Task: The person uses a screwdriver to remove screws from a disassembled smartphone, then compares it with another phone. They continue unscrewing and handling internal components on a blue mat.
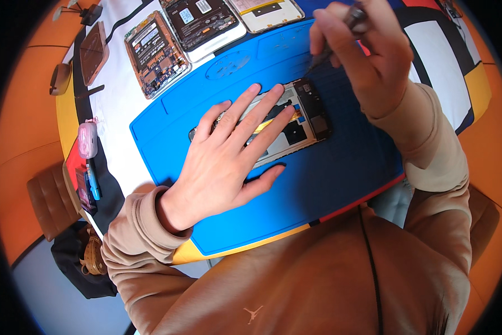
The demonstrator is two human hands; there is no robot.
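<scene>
My left hand (pixel 217 151) lies with fingers spread across an opened phone (pixel 319 124) on a blue work mat (pixel 340 178). The phone's back is off, showing its inside frame and a black part at the right end; much of its left half is hidden under my fingers. Above and to the right of the phone, my right hand (pixel 376 56) is closed round a dark, slim screwdriver (pixel 319 59). Its tip points down and left, over the mat near small screws beside the phone's upper edge. Contact between the tip and anything cannot be made out.
Beyond the mat lie several opened phones, among them one with an orange-brown frame (pixel 155 56) and a black one (pixel 198 25). At the left are a brown phone-shaped panel (pixel 93 53), a pink case (pixel 87 139) and a blue pen (pixel 93 180). A chair (pixel 53 198) stands beside the table.
</scene>
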